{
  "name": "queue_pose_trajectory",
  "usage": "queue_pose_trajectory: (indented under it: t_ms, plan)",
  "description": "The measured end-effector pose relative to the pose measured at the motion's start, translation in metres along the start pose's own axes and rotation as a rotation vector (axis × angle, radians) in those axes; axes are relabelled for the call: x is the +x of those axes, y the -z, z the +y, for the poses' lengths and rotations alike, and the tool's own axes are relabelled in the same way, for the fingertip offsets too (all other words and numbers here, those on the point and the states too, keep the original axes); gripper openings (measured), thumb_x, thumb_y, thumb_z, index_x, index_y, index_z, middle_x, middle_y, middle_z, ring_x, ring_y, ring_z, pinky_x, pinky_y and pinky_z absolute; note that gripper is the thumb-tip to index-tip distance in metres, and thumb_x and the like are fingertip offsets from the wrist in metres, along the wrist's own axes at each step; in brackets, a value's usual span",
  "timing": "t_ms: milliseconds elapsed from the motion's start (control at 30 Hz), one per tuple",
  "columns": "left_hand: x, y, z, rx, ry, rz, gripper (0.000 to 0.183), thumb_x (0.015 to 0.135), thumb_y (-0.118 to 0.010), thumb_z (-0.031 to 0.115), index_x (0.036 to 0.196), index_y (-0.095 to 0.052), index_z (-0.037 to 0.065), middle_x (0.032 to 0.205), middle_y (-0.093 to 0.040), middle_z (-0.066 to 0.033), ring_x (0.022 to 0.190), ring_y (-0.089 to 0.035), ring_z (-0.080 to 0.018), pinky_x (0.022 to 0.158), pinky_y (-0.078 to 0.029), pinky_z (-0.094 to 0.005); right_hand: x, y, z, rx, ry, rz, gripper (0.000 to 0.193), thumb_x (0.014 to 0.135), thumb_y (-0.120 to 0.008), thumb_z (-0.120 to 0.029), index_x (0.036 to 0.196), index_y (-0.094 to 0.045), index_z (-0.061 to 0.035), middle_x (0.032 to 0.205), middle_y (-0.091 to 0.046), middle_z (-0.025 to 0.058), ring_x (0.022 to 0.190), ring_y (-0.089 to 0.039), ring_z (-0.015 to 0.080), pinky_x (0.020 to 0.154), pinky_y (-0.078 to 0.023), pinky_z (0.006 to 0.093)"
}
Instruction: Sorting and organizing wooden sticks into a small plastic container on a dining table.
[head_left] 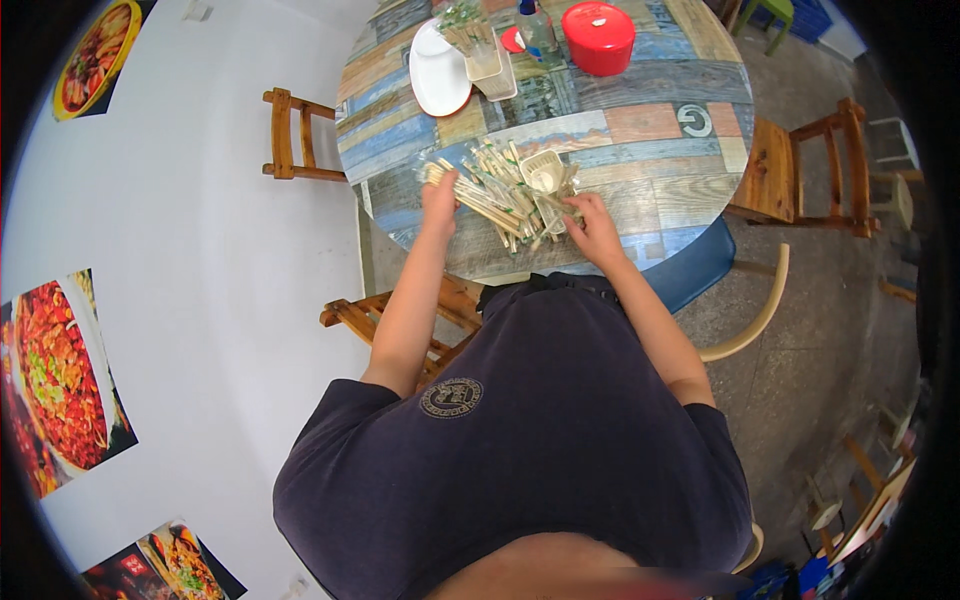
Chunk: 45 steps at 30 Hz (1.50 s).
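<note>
A loose pile of wrapped disposable chopsticks (495,185), with pale wood and clear sleeves, lies near the table's front edge. My left hand (439,205) is closed around a bundle of them at the pile's left side. Right of the pile, a cream plastic chopstick holder (541,165) with slotted walls lies tilted, its opening away from me. My right hand (594,230) is beside its lower end, thumb and fingers pinched on a few wrapped chopsticks that cross the holder. Its fingertips are partly hidden among the wrappers.
The round wood-patterned table (690,80) also bears a white oval plate (432,85), another holder (487,66) filled with chopsticks, a bottle (538,35) and a red lidded tub (598,40). Wooden chairs (283,135) and a blue-seated chair (700,265) stand around it.
</note>
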<state>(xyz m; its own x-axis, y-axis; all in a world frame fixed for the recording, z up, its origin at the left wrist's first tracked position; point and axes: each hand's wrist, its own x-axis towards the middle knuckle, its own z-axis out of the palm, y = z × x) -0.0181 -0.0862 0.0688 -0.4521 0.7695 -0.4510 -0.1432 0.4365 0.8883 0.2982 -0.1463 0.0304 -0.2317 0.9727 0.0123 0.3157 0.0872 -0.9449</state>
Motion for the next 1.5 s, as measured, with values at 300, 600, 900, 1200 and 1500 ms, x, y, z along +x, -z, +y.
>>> queue_pose_trajectory:
  t_ms: [300, 600, 900, 1200, 1500]
  plan:
    - [0.024, -0.035, -0.033, 0.215, 0.278, -0.186, 0.049, 0.096, -0.074, 0.030, 0.128, -0.053, 0.000, 0.099, -0.068, -0.0085, 0.066, -0.062, -0.0130, 0.051, -0.045, -0.0272, -0.001, -0.002, 0.004, -0.049, 0.089, 0.032, 0.034, 0.094, -0.070, -0.009, 0.128, -0.065, -0.0071, 0.121, -0.056, 0.0111, 0.083, -0.060, 0.0217, 0.072, -0.051, 0.0319]
    - [-0.014, -0.027, -0.039, 0.369, -0.101, -0.227, 0.073, 0.091, -0.070, 0.008, 0.155, -0.034, 0.002, 0.146, -0.048, -0.0137, 0.092, -0.066, -0.0179, 0.070, -0.053, -0.0323, 0.000, -0.005, 0.000, 0.005, 0.051, 0.028, 0.037, 0.091, -0.072, -0.007, 0.127, -0.064, -0.0070, 0.118, -0.056, 0.0101, 0.076, -0.056, 0.0172, 0.067, -0.050, 0.0300]
    - [-0.063, -0.044, -0.046, 0.448, -0.180, -0.826, 0.083, 0.083, -0.068, -0.006, 0.156, -0.032, 0.009, 0.149, -0.036, -0.0121, 0.105, -0.063, -0.0173, 0.083, -0.054, -0.0271, 0.005, -0.013, 0.003, 0.085, -0.017, 0.150, 0.073, 0.084, -0.078, -0.008, 0.145, -0.039, -0.0016, 0.122, -0.051, 0.0137, 0.068, -0.051, 0.0143, 0.064, -0.049, 0.0299]
    - [-0.075, -0.034, -0.044, 0.908, -0.578, -0.867, 0.112, 0.069, -0.089, 0.023, 0.161, -0.026, 0.010, 0.149, -0.028, -0.0220, 0.136, -0.041, -0.0395, 0.110, -0.042, -0.0438, 0.055, 0.018, -0.002, -0.090, -0.081, 0.053, 0.094, 0.082, -0.083, -0.030, 0.156, -0.032, -0.0041, 0.131, -0.048, 0.0228, 0.122, -0.054, 0.0391, 0.104, -0.046, 0.0436]
    - [-0.074, -0.082, -0.069, 0.849, -0.871, -0.249, 0.100, 0.067, -0.089, 0.056, 0.139, -0.049, 0.000, 0.144, -0.043, -0.0237, 0.127, -0.046, -0.0449, 0.105, -0.041, -0.0538, 0.038, 0.008, 0.010, -0.011, 0.004, -0.152, 0.047, 0.094, -0.074, -0.029, 0.129, -0.063, -0.0010, 0.128, -0.052, 0.0198, 0.113, -0.058, 0.0298, 0.095, -0.051, 0.0376]
